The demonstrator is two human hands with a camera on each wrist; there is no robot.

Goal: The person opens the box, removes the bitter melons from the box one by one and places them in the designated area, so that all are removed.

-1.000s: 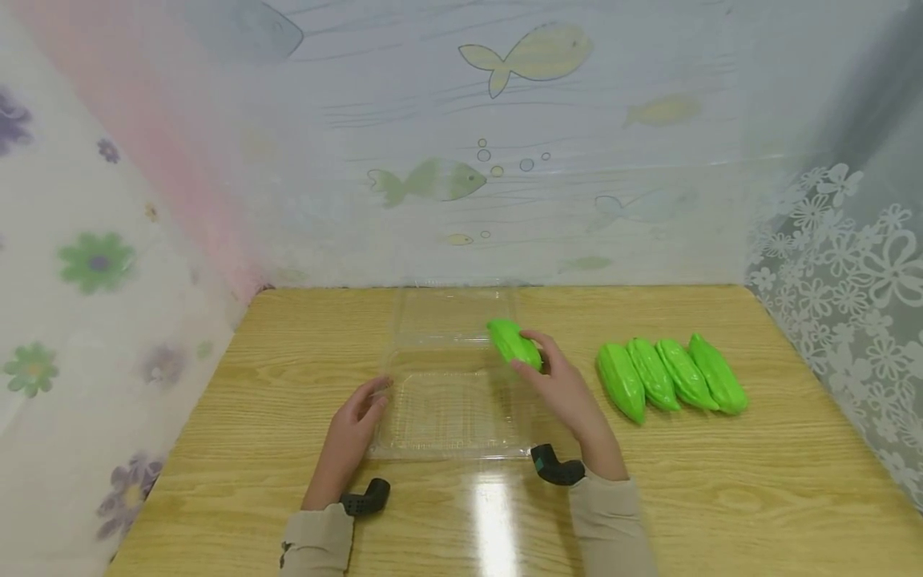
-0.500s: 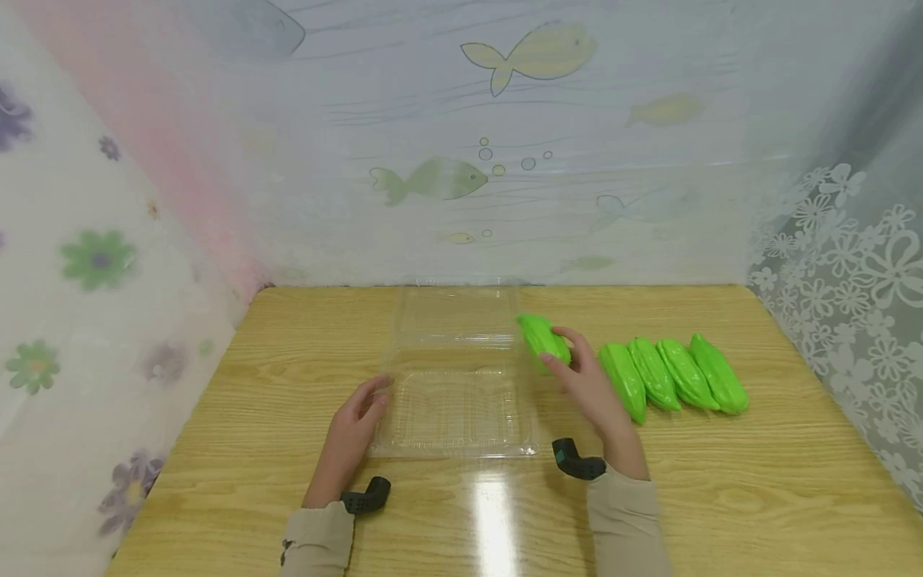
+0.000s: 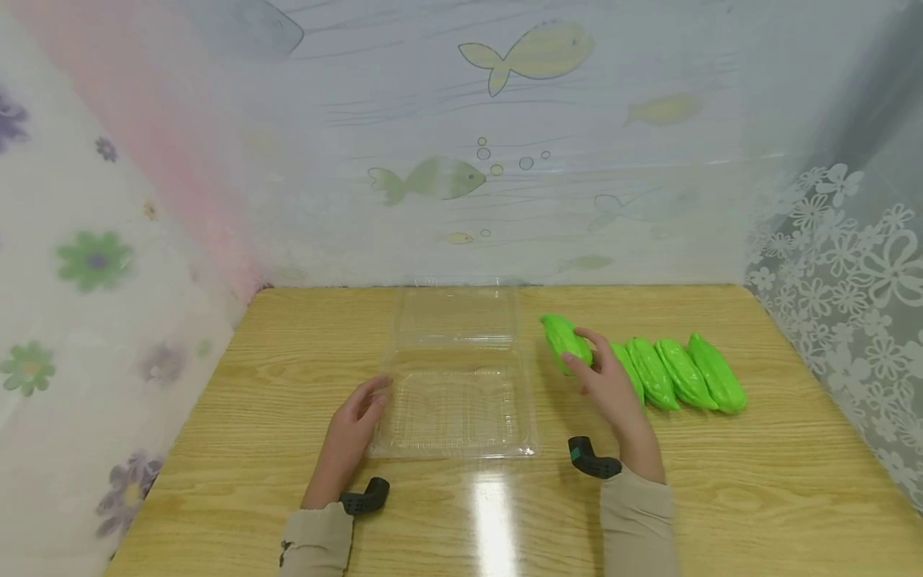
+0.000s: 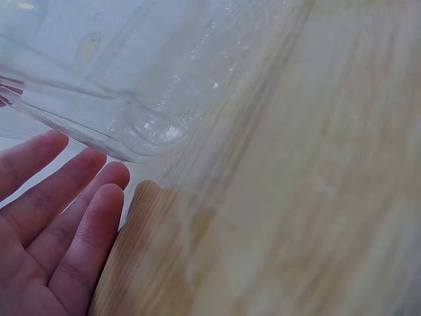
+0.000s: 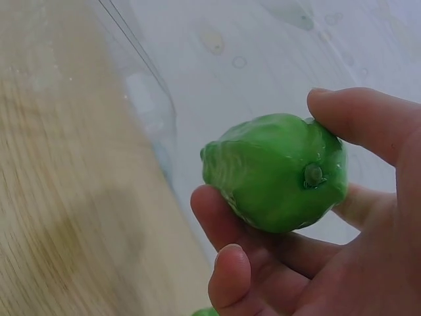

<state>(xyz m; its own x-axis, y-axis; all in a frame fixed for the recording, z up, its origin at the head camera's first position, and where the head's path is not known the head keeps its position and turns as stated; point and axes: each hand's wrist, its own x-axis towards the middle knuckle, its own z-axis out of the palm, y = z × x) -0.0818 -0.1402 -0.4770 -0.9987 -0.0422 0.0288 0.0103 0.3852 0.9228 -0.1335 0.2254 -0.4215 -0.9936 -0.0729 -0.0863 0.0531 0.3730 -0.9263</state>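
Observation:
My right hand (image 3: 609,385) holds a glossy green toy vegetable (image 3: 562,340), lumpy and ridged with a pointed tip, between thumb and fingers. In the right wrist view, the round stem end of the vegetable (image 5: 279,174) faces the camera. It hangs to the right of a transparent hinged plastic container (image 3: 454,409), which lies with its lid (image 3: 457,312) folded back toward the wall. At the container's left side rests my left hand (image 3: 353,425). Its fingers (image 4: 79,230) are loosely extended in the left wrist view, tips right at the rim of the container (image 4: 125,148).
Several more green toy vegetables (image 3: 681,373) lie side by side in a row at the right; my right hand partly covers the leftmost one. The wooden table (image 3: 779,497) meets a wall covering (image 3: 324,200) printed with fish. Patterned sheets flank both sides.
My right hand has moved to the right with the green toy vegetable, from over the container's right side to beyond it. The left hand and container stay nearly in place.

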